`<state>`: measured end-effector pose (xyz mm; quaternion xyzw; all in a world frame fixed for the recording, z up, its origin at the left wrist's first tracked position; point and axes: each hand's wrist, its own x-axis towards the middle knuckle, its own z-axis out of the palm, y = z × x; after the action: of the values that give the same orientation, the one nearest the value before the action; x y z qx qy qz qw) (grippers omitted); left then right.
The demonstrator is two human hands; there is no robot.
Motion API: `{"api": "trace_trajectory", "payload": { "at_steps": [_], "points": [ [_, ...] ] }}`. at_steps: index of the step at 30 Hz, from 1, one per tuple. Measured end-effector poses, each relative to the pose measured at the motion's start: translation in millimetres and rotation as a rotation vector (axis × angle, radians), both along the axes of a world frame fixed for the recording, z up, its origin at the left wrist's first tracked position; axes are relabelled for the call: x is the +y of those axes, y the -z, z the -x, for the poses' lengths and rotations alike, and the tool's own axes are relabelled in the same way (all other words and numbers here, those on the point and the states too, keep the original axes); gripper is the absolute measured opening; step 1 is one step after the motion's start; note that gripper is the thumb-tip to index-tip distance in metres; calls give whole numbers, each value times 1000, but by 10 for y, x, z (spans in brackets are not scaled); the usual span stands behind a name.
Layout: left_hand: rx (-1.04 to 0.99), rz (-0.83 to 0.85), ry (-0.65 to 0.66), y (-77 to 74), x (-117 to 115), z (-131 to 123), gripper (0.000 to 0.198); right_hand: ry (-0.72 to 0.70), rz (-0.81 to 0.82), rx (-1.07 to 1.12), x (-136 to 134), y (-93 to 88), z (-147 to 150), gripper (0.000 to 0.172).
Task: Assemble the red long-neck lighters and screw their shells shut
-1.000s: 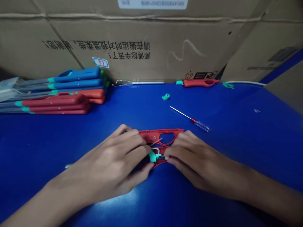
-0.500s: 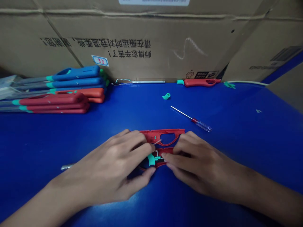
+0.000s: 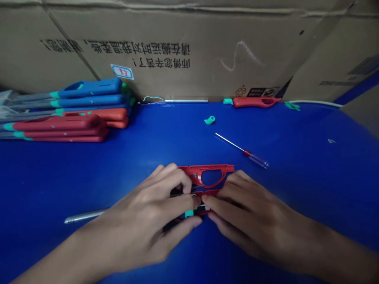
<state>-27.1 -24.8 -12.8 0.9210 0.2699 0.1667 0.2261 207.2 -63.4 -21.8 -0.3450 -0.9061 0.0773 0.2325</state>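
My left hand (image 3: 160, 209) is closed on a red lighter casing half (image 3: 211, 193), its index finger and thumb at the teal trigger (image 3: 189, 213) and the small black part beside it. From the other end, my right hand (image 3: 251, 209) grips the same casing half, fingertips pressing near a small white and black piece inside. Fingers cover most of the inner parts. Just behind lies the second red casing half (image 3: 226, 169), with its oval handle opening. A silver metal tube (image 3: 85, 216) sticks out to the left from beneath my left hand.
A clear-handled screwdriver (image 3: 244, 152) and a teal nozzle piece (image 3: 210, 120) lie behind the hands. Assembled lighters (image 3: 97, 88) are stacked at the left. Along the cardboard box (image 3: 207, 39) rest a metal rod with wires (image 3: 186, 101) and a red lighter body (image 3: 256, 102).
My left index finger has pressed down over the trigger and inner parts, covering more of them. More of the silver tube shows at left. The view has shifted slightly.
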Motion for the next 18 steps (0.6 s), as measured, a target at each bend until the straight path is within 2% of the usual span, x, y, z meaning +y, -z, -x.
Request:
{"api": "trace_trajectory", "payload": {
  "at_steps": [5,10,18],
  "points": [
    [-39,-5,3,11,30,13,8,-38,95,74,26,9,-14,17],
    [-23,44,37,23,48,52,12,-18,133,115,18,26,-28,14],
    [-21,65,13,59,49,54,16,-3,202,147,17,20,-21,13]
  ]
}}
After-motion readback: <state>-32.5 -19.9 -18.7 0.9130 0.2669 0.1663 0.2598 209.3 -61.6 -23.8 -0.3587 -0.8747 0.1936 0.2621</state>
